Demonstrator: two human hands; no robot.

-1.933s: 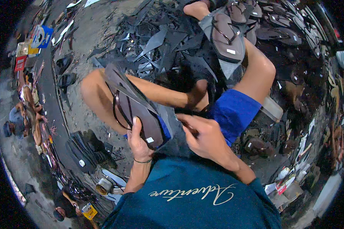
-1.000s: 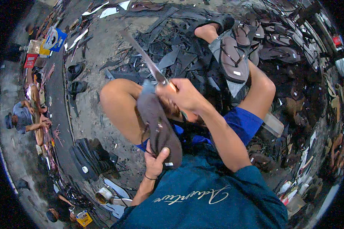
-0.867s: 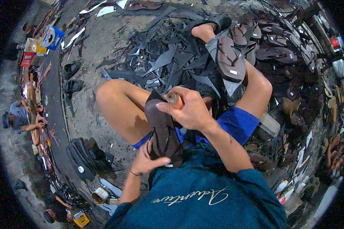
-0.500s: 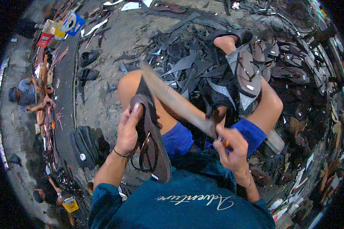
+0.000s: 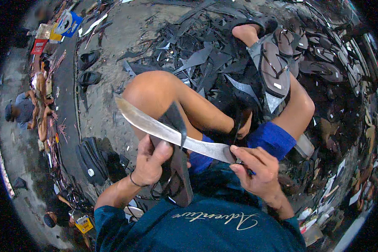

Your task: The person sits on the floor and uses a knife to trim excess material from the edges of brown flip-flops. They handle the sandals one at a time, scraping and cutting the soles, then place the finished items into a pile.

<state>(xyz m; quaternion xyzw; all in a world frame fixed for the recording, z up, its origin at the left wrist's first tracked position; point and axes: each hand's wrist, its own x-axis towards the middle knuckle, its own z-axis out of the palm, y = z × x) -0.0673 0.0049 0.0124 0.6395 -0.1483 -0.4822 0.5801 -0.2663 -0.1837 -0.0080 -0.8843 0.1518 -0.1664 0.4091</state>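
Observation:
My left hand [image 5: 150,161] is closed around a dark brown flip-flop [image 5: 181,194], its thumb on top of the sole. The flip-flop's thong strap and a small white label show at the heel end near my shirt. My right hand [image 5: 258,174] grips the handle end of a long curved knife [image 5: 208,149]. The blade lies across the front of the flip-flop, its tip out over my bent left knee. Beyond the blade, a black rubber offcut [image 5: 175,117] stands up at the sole's edge; whether it is still attached, I cannot tell.
Another flip-flop [image 5: 274,69] rests on my right lower leg. Dark rubber scraps [image 5: 197,63] litter the floor ahead, and several flip-flops [image 5: 321,70] lie at the right. Left are a black bag [image 5: 90,161], loose slippers [image 5: 89,77] and a seated person [image 5: 23,111].
The knife has swung left and toward me, from pointing ahead to lying across the flip-flop. My left hand and the flip-flop have shifted slightly right and nearer.

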